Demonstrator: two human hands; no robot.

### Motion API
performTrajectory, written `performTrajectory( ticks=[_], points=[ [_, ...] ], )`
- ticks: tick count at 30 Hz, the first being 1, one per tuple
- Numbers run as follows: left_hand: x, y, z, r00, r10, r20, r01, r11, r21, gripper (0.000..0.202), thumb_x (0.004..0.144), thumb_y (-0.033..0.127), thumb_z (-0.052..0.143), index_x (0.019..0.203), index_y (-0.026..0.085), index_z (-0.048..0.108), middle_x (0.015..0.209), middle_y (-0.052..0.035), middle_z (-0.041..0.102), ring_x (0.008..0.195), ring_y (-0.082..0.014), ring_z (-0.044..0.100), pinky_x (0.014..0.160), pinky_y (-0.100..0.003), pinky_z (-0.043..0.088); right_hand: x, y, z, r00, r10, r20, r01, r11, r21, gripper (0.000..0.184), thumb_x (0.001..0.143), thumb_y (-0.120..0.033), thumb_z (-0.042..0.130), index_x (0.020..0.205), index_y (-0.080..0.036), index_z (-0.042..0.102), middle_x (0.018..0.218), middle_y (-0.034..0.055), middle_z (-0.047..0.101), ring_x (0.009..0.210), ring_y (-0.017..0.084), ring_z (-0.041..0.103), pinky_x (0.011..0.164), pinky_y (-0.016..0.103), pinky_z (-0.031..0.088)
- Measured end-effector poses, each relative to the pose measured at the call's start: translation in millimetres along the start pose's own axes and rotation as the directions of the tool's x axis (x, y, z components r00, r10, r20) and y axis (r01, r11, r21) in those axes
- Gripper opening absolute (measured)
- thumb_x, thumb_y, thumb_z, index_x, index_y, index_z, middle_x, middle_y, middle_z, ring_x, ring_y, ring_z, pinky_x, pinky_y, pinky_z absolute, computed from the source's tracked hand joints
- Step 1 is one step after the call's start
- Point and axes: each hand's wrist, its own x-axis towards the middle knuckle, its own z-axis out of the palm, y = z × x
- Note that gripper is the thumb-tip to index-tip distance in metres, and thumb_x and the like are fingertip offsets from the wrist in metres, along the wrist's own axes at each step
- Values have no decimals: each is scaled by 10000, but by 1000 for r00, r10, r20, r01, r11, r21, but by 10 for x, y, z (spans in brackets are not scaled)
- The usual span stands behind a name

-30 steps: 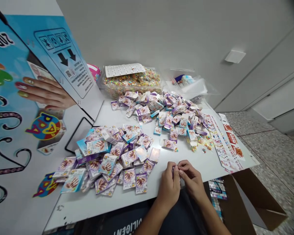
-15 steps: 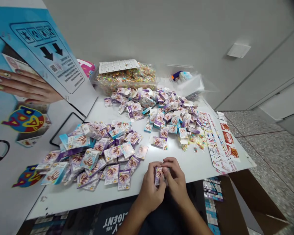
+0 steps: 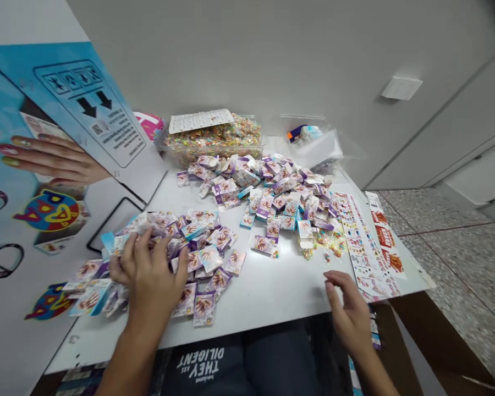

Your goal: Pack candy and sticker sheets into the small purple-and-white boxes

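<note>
The left hand [image 3: 150, 278] is positioned palm down over the left pile of small boxes [image 3: 196, 228], left of centre in the frame. Its fingers are spread apart and in contact with the pile; because the hand covers the boxes beneath, it cannot be told whether the grip is closed on one.

The right hand [image 3: 350, 313] is located at the lower right of the frame, over the near edge of the white table [image 3: 268, 294]. Its fingers are loosely curled, with the thumb near the index finger.

A second pile of boxes [image 3: 237, 179], some with flaps raised, occupies the centre of the frame. Small clear packets [image 3: 334, 242] with coloured contents lie at its lower right edge. Behind this pile stands a clear tub [image 3: 226, 150] filled with multicoloured pieces; a printed sheet [image 3: 200, 120] rests on top.

Sticker sheets [image 3: 358, 247] lie right of centre, beside a red-and-white strip [image 3: 385, 234]. A brown carton [image 3: 441, 335] is at the lower right. A printed panel [image 3: 103, 132] fills the upper left.
</note>
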Motion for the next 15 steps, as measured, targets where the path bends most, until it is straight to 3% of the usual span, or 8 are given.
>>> performTrajectory(
  ticks=[5, 6, 8, 12, 15],
  points=[
    [-104, -12, 105, 1000, -25, 11, 26, 998, -55, 500, 945, 476, 562, 1367, 210, 537, 1657, -117, 330, 1507, -423, 297, 1190, -692, 174, 815, 417, -728, 983, -142, -116, 88, 920, -381, 224, 965, -411, 573, 1048, -223, 664, 1049, 115, 695, 997, 285, 648, 942, 483, 504],
    [-121, 16, 100, 1000, -20, 4, 20, 998, -59, 541, 942, 470, 572, 1416, 220, 501, 1673, -111, 293, 1513, -435, 281, 1185, -707, 174, 1032, 541, -852, 991, -120, -62, 79, 886, -457, 271, 964, -442, 555, 1051, -211, 666, 1038, 131, 699, 976, 293, 652, 925, 494, 511],
    [-168, 98, 79, 999, -20, -30, 19, 999, -46, 627, 929, 459, 599, 1495, 256, 420, 1690, -96, 245, 1515, -451, 268, 1175, -741, 152, 1451, 793, -1026, 987, -35, 155, 113, 838, -534, 317, 926, -475, 584, 1041, -200, 690, 1058, 157, 721, 1022, 325, 658, 944, 520, 506],
    [-434, 389, 39, 999, 31, 8, -31, 998, -59, 752, 862, 372, 706, 1526, 238, 378, 1693, -159, 204, 1523, -454, 251, 1189, -700, 181, 2018, 1165, -1048, 938, 27, 346, 170, 833, -527, 467, 747, -435, 799, 1142, -196, 729, 1319, 175, 679, 1242, 366, 592, 1044, 530, 465],
    [-817, 699, 19, 986, 158, 46, -152, 981, -122, 692, 839, 301, 728, 1458, 167, 449, 1631, -243, 312, 1495, -440, 317, 1188, -630, 243, 2155, 1302, -956, 908, 40, 418, 197, 838, -510, 413, 721, -420, 832, 1073, -211, 774, 1260, 152, 721, 1163, 331, 650, 985, 483, 511]
  ],
)
